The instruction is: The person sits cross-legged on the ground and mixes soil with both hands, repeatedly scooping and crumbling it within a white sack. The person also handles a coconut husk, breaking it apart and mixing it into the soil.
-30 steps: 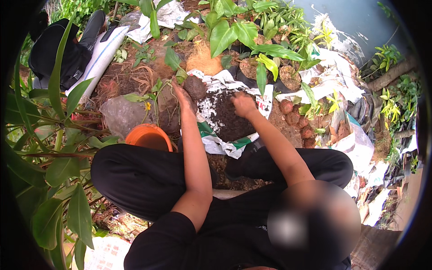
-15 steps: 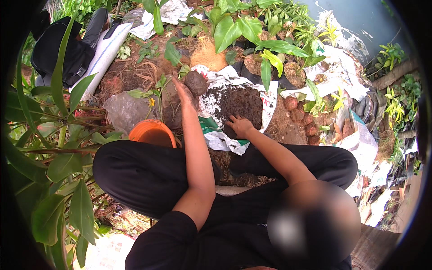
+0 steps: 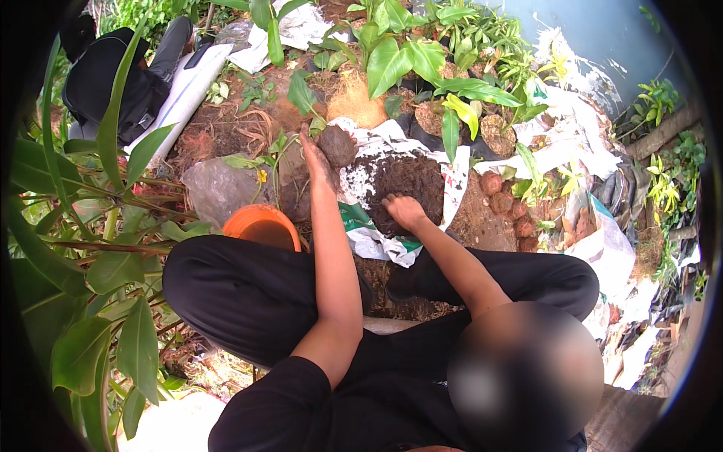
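My left hand [image 3: 318, 160], dirty with soil, is cupped along the left side of a round brown ball of soil [image 3: 337, 146] and seems to support it; part of the grip is hidden. To its right, a white sack [image 3: 458, 197] with green patches lies spread out, bearing a heap of dark, moist soil [image 3: 414, 179]. My right hand [image 3: 405, 212] rests at the near left part of this heap, back upward, fingers slightly bent and their tips on the soil. A leafy plant [image 3: 301, 96] rises just beyond my left hand.
An orange pot [image 3: 260, 224] stands by my left knee, with a clear plastic bag [image 3: 218, 190] behind it. Several reddish-brown balls [image 3: 501, 202] lie right of the sack. Potted plants [image 3: 407, 64] line the far side. At upper left, a person in dark clothes [image 3: 113, 87] sits beside a white sack.
The whole view has shifted slightly. My right hand has moved a little left and away across the soil, its fingers drawn closer together. My left hand stays against the ball.
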